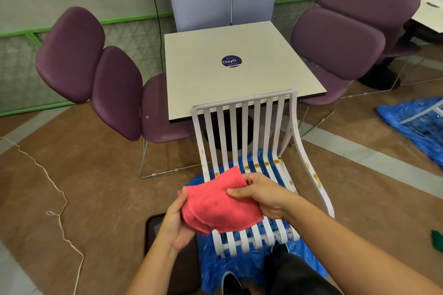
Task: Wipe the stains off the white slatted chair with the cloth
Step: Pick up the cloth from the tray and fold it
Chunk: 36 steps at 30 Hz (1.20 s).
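Pink cloth (220,201) is held just above the seat of the white slatted chair (239,101), left hand (176,225) and right hand (261,196) both gripping its edges. Orange stains (256,165) dot the slats and side rail; wiping looks not yet begun.

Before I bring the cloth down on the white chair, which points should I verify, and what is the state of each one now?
1. Grip on the cloth: ok. The left hand and the right hand both hold it.
2. Stains located: ok. Orange spots lie along the bend of the white slatted chair and on its right rail.
3. Cloth in contact with a stain: not ok. It appears to be held above the seat.
4. Seat slats under the cloth: cannot tell, they are hidden.
5. Cloth damp: cannot tell.
6. Floor covered: ok. A blue plastic sheet lies under the chair.
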### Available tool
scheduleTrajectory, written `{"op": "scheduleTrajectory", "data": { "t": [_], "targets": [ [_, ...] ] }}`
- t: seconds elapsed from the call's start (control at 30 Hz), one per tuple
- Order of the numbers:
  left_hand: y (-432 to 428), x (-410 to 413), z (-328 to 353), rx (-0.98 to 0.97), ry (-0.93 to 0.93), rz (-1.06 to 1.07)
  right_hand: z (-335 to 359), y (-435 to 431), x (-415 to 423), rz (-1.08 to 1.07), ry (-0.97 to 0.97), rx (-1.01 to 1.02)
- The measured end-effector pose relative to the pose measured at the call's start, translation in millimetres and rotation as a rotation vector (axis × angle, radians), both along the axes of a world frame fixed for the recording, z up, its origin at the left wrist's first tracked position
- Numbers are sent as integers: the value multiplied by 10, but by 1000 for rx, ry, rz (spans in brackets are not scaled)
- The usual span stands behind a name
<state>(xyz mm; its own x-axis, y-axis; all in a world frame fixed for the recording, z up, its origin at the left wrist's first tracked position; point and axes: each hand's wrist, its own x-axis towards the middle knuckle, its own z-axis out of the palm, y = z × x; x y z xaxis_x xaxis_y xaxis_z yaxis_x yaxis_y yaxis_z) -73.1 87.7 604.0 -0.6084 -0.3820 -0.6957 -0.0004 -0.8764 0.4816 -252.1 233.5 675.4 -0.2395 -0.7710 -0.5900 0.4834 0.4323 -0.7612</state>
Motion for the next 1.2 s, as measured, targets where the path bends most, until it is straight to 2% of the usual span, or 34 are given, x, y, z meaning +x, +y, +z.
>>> {"op": "scheduleTrajectory", "data": {
  "t": [0.2, 0.33, 0.4, 0.47, 0.57, 0.67, 0.83, 0.9, 1.07, 1.2],
  "targets": [
    [279, -314, 43, 95, 232, -64, -122, 38, -360, -66, -266, -42],
    [323, -689, 165, -93, 65, -136, -117, 69, -744, -49, -286, -32],
    [338, -919, 250, -160, 11, -158, -130, 129, -992, -64, -393, -94],
    [361, -1169, 328, -182, 29, -160, -173, 184, -1246, -143, -545, -181],
    [432, -1629, 426, -200, 30, -197, -313, 229, -1521, -338, -669, -212],
    [525, -2049, 437, -277, -3, -284, -474, 241, -1643, -443, -638, -174],
    [556, -2545, 312, -542, -227, -445, -689, 351, -1980, -377, -649, -62],
    [532, -2690, 214, -620, -324, -480, -746, 401, -2188, -314, -598, -6],
    [523, -3049, 30, -785, -425, -463, -779, 390, -2601, -170, -504, 105],
    [479, -3381, -143, -909, -487, -388, -924, 314, -2938, -189, -474, 166]
  ]
}}
